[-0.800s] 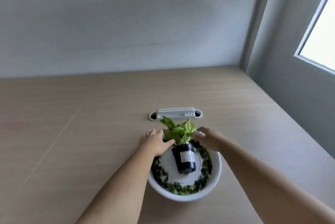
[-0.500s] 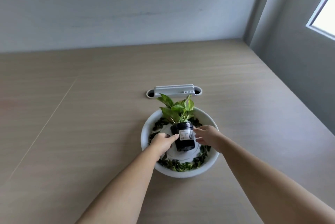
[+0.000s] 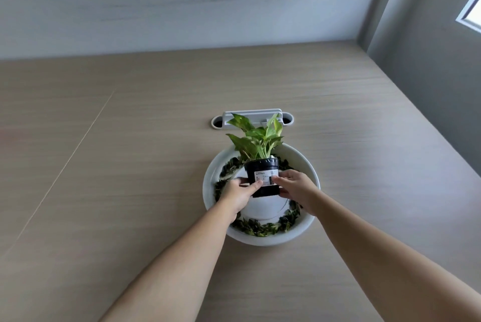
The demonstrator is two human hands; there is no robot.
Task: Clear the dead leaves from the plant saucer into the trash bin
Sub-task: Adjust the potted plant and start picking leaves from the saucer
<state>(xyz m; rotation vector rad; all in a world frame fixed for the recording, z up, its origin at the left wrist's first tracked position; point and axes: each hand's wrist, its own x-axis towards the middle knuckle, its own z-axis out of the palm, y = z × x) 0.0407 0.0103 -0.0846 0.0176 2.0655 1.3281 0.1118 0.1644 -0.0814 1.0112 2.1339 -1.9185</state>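
Note:
A white round saucer (image 3: 307,165) sits on the wooden table, with dark dead leaves (image 3: 263,226) lying in a ring around its inside. A small black plant pot (image 3: 261,168) with a white label and green leaves is in the saucer's middle, seemingly raised a little off its floor. My left hand (image 3: 238,194) grips the pot's left side and my right hand (image 3: 295,187) grips its right side. No trash bin is in view.
A white cable port (image 3: 251,117) is set in the wooden table (image 3: 130,165) just behind the saucer. A grey wall runs along the back and the right side, with a window corner (image 3: 471,11) at the upper right.
Both hands came from the saucer's far rim to the pot and closed on its sides. The pot looks slightly higher now, and the camera has tilted down.

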